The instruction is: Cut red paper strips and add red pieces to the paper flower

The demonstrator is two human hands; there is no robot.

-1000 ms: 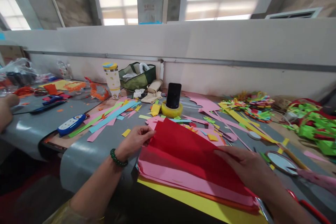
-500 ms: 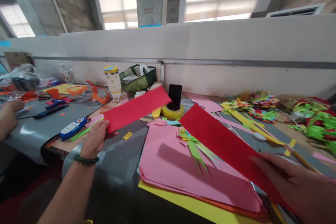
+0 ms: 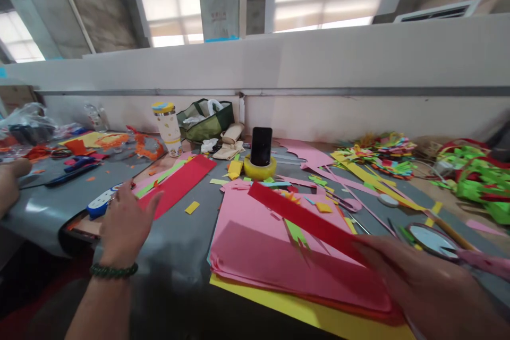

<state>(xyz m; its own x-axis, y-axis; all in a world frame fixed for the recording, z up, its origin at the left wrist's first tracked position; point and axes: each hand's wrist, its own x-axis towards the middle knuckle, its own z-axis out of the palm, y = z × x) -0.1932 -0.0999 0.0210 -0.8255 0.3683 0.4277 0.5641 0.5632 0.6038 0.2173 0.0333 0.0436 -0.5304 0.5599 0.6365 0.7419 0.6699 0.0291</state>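
Note:
A red paper strip [image 3: 181, 185] lies on the grey table at the left. My left hand [image 3: 126, 220] is just in front of its near end, fingers spread, holding nothing. Above a stack of pink sheets [image 3: 255, 239] hangs a second red strip [image 3: 303, 218], tilted, its right end pinched in my right hand [image 3: 422, 276]. Beneath that strip, green fringed paper [image 3: 297, 232] rests on the pink stack. Yellow paper [image 3: 279, 305] sticks out under the stack's front edge.
A phone [image 3: 262, 146] stands in a yellow tape roll [image 3: 260, 169]. Behind are a tumbler [image 3: 167, 130] and a green bag [image 3: 207, 122]. At the right lie a round mirror-like disc [image 3: 432, 239] and fringed paper [image 3: 482, 183]. Another person's hand [image 3: 14, 175] shows at far left.
The left red strip, earlier held up, now lies on the table, let go by my left hand, which has opened and moved down-left. My right hand and its strip have shifted left and down.

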